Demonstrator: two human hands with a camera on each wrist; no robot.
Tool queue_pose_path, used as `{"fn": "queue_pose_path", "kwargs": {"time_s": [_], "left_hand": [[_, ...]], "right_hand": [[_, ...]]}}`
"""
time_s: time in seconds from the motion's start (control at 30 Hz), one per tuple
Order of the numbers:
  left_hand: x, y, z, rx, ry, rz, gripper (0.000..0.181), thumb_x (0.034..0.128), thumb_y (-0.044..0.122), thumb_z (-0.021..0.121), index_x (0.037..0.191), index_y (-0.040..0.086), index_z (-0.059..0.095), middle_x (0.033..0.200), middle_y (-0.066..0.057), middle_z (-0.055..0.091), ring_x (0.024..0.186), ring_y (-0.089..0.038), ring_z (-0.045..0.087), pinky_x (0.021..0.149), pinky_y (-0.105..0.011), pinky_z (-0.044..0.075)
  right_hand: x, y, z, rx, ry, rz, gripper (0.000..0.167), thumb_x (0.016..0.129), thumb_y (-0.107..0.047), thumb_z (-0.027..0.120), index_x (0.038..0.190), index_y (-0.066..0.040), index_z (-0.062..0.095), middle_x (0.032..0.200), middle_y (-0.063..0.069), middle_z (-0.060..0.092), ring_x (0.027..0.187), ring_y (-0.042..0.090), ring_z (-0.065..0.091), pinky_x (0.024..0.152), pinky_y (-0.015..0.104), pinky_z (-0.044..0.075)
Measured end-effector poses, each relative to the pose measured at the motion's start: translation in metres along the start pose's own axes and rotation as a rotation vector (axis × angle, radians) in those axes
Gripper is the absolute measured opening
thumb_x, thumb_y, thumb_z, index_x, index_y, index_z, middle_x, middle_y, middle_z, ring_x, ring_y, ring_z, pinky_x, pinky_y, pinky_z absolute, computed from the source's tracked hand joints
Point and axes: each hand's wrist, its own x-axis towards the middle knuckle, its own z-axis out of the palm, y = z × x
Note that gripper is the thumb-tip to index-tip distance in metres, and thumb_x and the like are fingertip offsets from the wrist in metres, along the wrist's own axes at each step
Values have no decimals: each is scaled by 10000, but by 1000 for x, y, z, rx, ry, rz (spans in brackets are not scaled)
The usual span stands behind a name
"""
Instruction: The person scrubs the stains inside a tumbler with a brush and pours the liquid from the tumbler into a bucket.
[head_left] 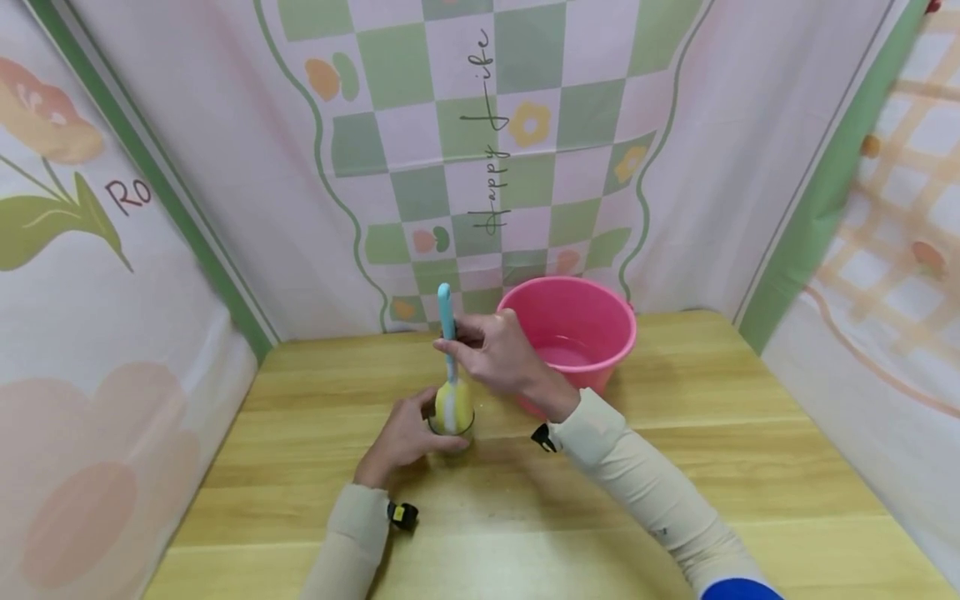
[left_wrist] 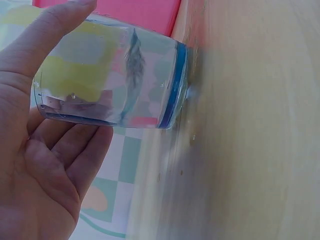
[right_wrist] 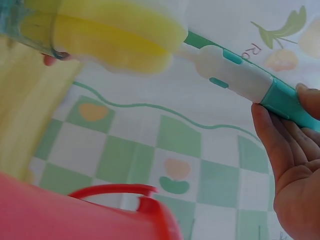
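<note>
My right hand pinches the teal handle of a sponge bottle brush, whose yellow and white sponge head points down into a clear glass. Around the glass curve the thumb and fingers of my left hand. In the left wrist view the sponge fills the mouth end of the glass, and the part near the base holds no sponge. Drops of water cling to the glass wall. From the right wrist view, part of the sponge shows outside the rim.
Behind my right hand a pink bucket stands on the wooden table, with a little liquid at its bottom. Its red handle shows in the right wrist view. A patterned cloth hangs along the table's back edge.
</note>
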Motion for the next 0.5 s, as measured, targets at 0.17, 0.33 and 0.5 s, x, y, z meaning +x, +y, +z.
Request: {"fn": "queue_pose_path", "kwargs": {"time_s": [0.17,0.33,0.5], "left_hand": [[0,1,0,-16,-5,-2,742,722,378,990,1364,234,647,1247,71,746,1161,-156,708,1045,-466,550],[0,0,0,-21,-4,-7,769,722,387,988,1391,242,638,1219,63,747,1102,-154,705,975,-428,559],[0,0,0,-21,-8,-7,819,737,373,979,1452,240,602,1219,46,745,1063,-162,700,916,-401,562]], "right_hand": [[3,-3,-4,12,6,-18,75,948,-81,787,920,-17,760,857,101,817,802,182,813,679,232,629],[-7,1,6,21,-19,48,69,954,-91,783,927,-31,762,860,88,816,802,162,811,681,208,621],[-15,6,14,35,-43,92,77,972,-109,767,934,-43,761,857,61,813,804,115,803,672,199,616]]}}
